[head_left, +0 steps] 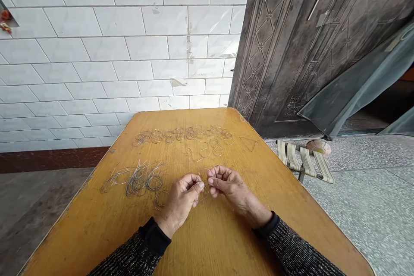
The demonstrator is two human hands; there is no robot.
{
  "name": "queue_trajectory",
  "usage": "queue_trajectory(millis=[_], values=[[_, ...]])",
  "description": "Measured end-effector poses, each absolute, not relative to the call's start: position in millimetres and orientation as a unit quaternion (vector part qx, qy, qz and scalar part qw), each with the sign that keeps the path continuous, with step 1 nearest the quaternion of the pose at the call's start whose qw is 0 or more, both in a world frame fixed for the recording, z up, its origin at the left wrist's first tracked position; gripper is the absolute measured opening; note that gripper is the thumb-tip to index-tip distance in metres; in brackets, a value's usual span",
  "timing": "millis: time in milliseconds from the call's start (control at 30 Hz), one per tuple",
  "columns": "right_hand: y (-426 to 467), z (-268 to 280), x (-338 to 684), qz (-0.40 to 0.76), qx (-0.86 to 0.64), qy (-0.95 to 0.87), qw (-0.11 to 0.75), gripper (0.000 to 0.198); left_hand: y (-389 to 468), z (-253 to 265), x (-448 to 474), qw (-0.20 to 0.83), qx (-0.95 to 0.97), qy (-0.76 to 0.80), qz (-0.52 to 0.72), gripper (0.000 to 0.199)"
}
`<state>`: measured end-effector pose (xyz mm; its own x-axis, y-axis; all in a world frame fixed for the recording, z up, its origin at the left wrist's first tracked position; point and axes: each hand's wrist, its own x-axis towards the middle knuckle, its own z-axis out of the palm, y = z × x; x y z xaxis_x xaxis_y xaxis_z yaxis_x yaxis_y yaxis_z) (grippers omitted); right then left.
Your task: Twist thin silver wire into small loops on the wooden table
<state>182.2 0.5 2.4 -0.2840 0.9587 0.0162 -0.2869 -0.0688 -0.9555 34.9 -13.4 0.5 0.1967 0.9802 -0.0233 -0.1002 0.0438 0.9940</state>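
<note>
By white-tiled wall point(106, 47), wood-grained table point(210, 246).

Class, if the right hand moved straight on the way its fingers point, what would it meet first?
Most likely the left hand: the right hand points toward it across a narrow gap, though depth is unclear from this single view.

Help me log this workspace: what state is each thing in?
Left hand: pinching thin wire
Right hand: pinching thin wire
Wire bundle: loosely coiled, tangled
Wire loops: curled, mostly in a row
Triangular wire: bent, lying apart
Table: edge worn
Striped stool: unfolded
Ball: partly hidden by the stool
Curtain: draped at a slant
</note>
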Motion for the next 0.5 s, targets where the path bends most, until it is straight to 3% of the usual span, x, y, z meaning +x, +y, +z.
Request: queue_trajectory(millis=[500], values=[[-2,-6,173,0.545,-0.413,-0.58,0.442,0.025,-9,-1,30,0.601,0.442,0.464,0.478,0.017]])
